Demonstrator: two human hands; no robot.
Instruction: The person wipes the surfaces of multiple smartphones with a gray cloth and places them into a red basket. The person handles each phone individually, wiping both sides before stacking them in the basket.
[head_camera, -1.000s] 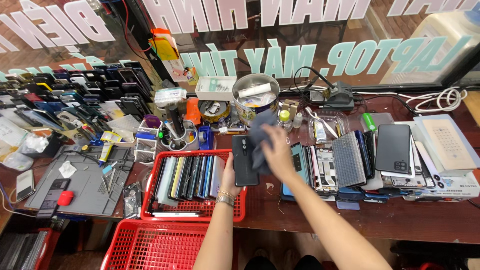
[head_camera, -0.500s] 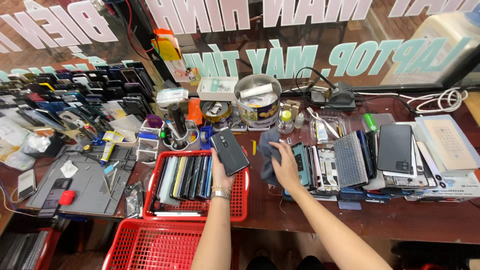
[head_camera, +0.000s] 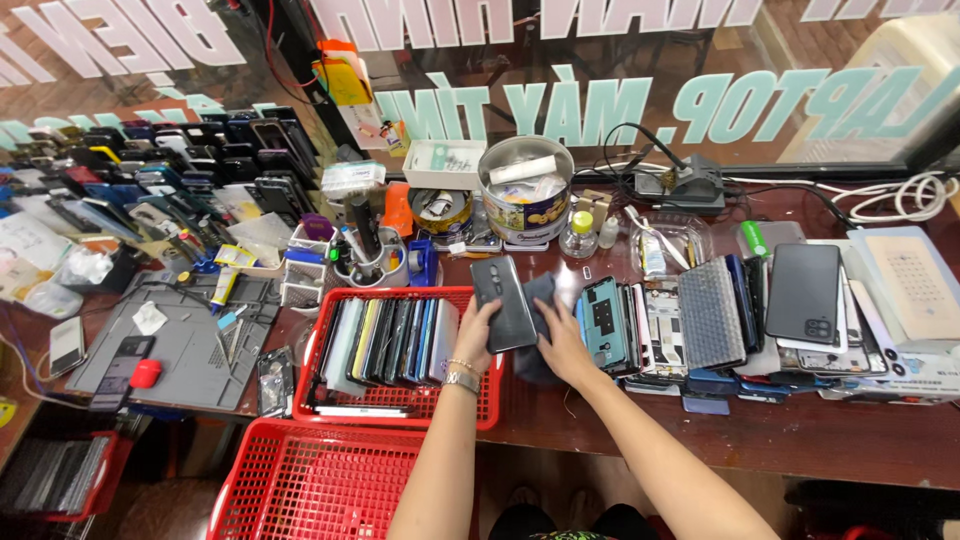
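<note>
The left hand (head_camera: 478, 335) holds a dark phone (head_camera: 503, 302) upright and slightly tilted, back cover facing the camera, its fingers clamped around the lower left edge while the phone rises toward 12 o'clock from the palm. Just at 3 o'clock of it, the right hand (head_camera: 563, 345) has its fingers closed on a dark cloth (head_camera: 538, 300), which touches the phone's right edge. Both hover over the bench (head_camera: 800, 440). At 9 o'clock of the left hand sits a red basket (head_camera: 400, 412) with phones standing on edge; at 3 o'clock of the right hand, a row of phone parts (head_camera: 700, 320).
</note>
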